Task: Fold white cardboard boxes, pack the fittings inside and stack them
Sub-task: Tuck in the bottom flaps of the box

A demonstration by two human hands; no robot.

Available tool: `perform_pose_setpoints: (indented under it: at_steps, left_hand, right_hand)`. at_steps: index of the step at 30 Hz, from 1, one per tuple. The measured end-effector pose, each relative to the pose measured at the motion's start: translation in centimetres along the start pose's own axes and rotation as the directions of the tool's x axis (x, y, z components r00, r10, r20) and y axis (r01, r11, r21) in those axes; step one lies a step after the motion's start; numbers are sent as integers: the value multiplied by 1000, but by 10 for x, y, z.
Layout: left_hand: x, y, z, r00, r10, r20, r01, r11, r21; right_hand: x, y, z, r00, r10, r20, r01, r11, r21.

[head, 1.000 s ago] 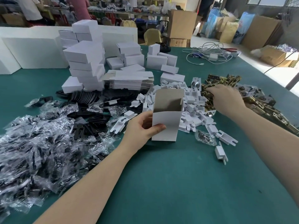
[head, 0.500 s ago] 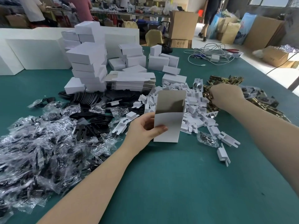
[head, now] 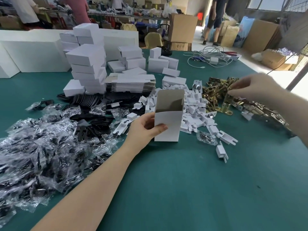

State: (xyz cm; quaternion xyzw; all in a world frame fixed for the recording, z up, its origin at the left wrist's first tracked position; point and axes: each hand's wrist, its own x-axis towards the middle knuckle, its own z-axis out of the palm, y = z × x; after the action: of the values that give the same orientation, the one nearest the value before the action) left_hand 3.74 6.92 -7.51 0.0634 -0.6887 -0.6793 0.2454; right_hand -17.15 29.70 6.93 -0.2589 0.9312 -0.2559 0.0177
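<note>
My left hand (head: 146, 129) grips an upright white cardboard box (head: 168, 124) standing on the green table, its top flap open and the grey inside showing. My right hand (head: 255, 90), blurred, hovers at the right over a heap of brass fittings (head: 216, 92) and pinches one brass fitting (head: 226, 104) that hangs from its fingertips just above the table. White plastic fittings (head: 193, 110) lie piled behind the box. Closed white boxes (head: 88, 69) stand stacked at the back left, beside a pile of flat box blanks (head: 131, 82).
Bagged black parts in clear plastic (head: 41, 147) cover the left of the table, with loose black plates (head: 93, 124) beside them. Cables (head: 210, 57) lie at the far right. Large white cartons (head: 33, 52) line the back edge. People stand beyond the table.
My right hand has risen from the brass heap and moved right, lifting one brass fitting. My left hand still holds the open box in place.
</note>
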Motion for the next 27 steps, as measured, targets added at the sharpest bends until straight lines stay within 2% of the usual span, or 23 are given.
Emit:
perform_pose_setpoints:
  at_steps: [3,6,9,13,19,27]
  left_hand:
    - [-1,1,0,1000,15,-11,-15,1000,-12]
    - [-2,2,0,1000,24,-11,-25,1000,-19]
    - [-2,0,0,1000,17,2,-17,1000,-7]
    - [-1,-1,0,1000,-3,4,3,1000,3]
    - [0,-2,-1,1000,-21,7,21,1000,19]
    - [1,-3,-3,1000,-21,-9,21,999,45]
  right_hand:
    - [-19,-40,-19,985,-156,77,141,975,173]
    - [-30,-77,-29,951,-301,70,252,886,390]
    - [-34,-103,-24,894,-433,110,328,803,497]
    - [-35,-124,-7,827,-526,200,412,808,421]
    - [-34,-135,13,777,-576,254,567,815,116]
    - [-33,-136,20,782,-606,141,608,793,36]
